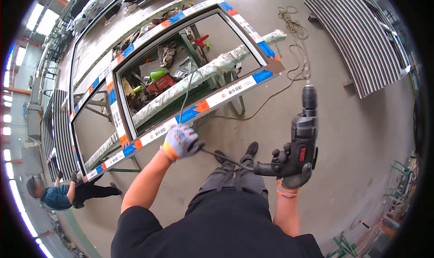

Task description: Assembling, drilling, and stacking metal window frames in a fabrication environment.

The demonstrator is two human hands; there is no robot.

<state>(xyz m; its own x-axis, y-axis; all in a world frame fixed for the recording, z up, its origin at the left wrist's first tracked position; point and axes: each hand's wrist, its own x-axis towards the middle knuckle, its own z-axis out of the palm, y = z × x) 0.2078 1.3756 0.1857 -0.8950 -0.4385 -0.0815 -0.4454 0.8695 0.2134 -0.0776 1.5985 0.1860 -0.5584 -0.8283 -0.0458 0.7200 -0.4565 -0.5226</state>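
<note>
My right hand point(294, 179), in a dark-palmed glove with an orange cuff, is closed round the handle of a black power drill point(305, 130). The drill's chuck points away from me, with a thin bit in it. From the base of its handle a dark cord point(227, 158) runs across to my left hand point(181, 142). That hand wears a grey glove and its fingers are closed on the cord. Beyond it the cord passes over the near rail of a large window frame point(205, 105), covered with blue, orange and white protective tape.
Wrapped bars point(199, 77) support the frame. A red tool point(161, 83) and rags lie beneath its opening. Loose rope or cable point(294, 25) lies on the floor. Stacked metal profiles point(357, 36) stand at the far right. Another person point(58, 195) stands at the frame's left end.
</note>
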